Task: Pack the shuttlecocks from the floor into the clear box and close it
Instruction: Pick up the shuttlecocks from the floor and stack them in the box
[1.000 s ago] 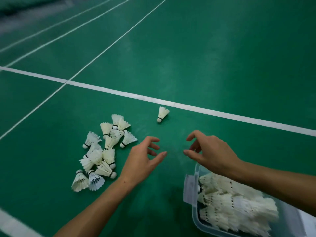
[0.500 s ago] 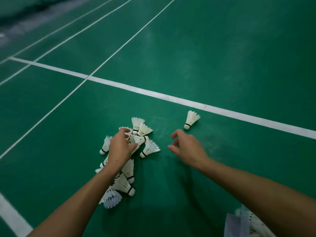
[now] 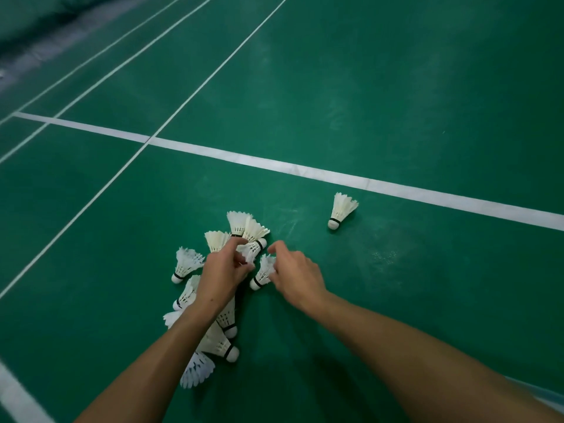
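Left hand (image 3: 224, 271) curling fingers round shuttlecock (image 3: 251, 250) in floor pile (image 3: 210, 319); right hand (image 3: 297, 277) pinching feathers of another (image 3: 263, 271); stray one (image 3: 340, 210) lying apart near white line; likely very light, feathers crushing easily, cork base being safer hold

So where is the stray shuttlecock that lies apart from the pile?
In the head view, the lone shuttlecock lies on the green floor right of the pile, just on the near side of the wide white line, beyond the right hand.
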